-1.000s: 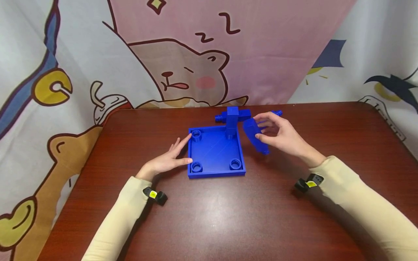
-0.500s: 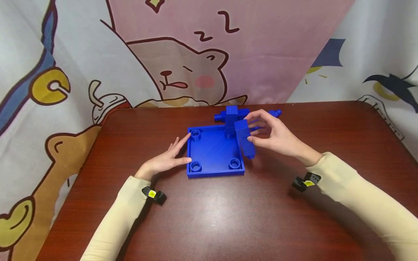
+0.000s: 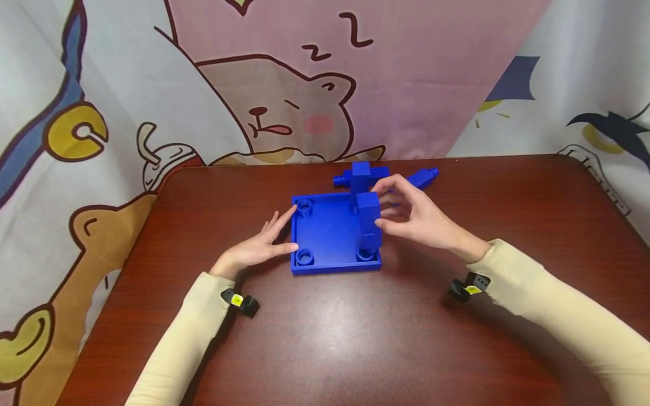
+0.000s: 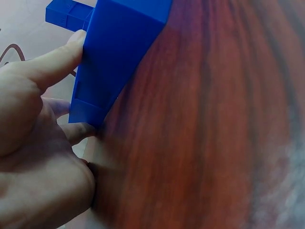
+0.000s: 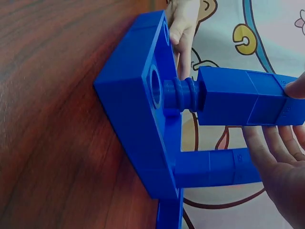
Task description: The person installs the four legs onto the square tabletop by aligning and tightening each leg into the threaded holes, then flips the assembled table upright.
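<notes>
A square blue plastic tabletop (image 3: pixel 327 234) with a raised rim and round corner sockets lies on the wooden table. My left hand (image 3: pixel 256 251) touches its left side, thumb and fingers spread along the rim. My right hand (image 3: pixel 416 217) pinches a blue square leg (image 3: pixel 369 217) near its upper end, thumb on one face. In the right wrist view the leg's threaded end (image 5: pixel 180 94) points at the near right socket (image 5: pixel 156 88), right at its mouth. A second blue leg (image 3: pixel 360 177) stands upright in the far right corner.
Behind the tabletop lie two more blue legs, one leg (image 3: pixel 380 173) sideways and another leg (image 3: pixel 424 178) slanting to the right, partly hidden by my right hand. A cartoon-printed cloth (image 3: pixel 284 101) hangs along the table's far edge.
My right hand has carried the leg leftward from beside the tabletop to over its near right socket, turning it from tilted to nearly upright. The left hand has stayed at the rim.
</notes>
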The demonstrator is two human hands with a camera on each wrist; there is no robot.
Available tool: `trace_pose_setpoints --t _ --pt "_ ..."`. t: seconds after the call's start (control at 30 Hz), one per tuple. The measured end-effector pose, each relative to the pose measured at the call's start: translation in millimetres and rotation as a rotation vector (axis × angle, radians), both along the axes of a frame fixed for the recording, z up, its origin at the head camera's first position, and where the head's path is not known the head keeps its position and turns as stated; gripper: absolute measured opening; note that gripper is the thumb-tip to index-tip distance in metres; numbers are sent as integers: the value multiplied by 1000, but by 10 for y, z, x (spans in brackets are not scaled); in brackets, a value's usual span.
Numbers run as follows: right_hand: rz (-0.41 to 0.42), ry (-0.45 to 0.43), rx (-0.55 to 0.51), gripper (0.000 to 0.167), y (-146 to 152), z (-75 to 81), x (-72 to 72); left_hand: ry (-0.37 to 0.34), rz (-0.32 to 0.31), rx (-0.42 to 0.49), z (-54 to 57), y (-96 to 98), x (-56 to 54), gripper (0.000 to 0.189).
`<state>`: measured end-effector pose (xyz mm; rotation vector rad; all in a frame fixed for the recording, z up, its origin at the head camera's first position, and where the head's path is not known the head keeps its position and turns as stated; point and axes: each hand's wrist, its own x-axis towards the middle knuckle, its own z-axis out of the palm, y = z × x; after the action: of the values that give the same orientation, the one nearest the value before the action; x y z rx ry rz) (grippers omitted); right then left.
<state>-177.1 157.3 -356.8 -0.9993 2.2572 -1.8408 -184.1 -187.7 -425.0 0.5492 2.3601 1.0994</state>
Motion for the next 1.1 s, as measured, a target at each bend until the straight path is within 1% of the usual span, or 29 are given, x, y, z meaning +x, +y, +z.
trace_pose_setpoints --t 0.2,0.4,0.83,1.1 --pt "18 -12 -17 52 -37 -22 39 5 -2 -3 3 13 -4 83" --pt "10 -17 -6 52 -31 -55 60 10 -6 -2 3 21 -14 83" --pt "13 -19 -14 52 5 -174 97 10 -5 -1 9 24 -14 82" --pt "75 -27 -30 53 21 -262 151 -3 -1 10 10 13 -10 82"
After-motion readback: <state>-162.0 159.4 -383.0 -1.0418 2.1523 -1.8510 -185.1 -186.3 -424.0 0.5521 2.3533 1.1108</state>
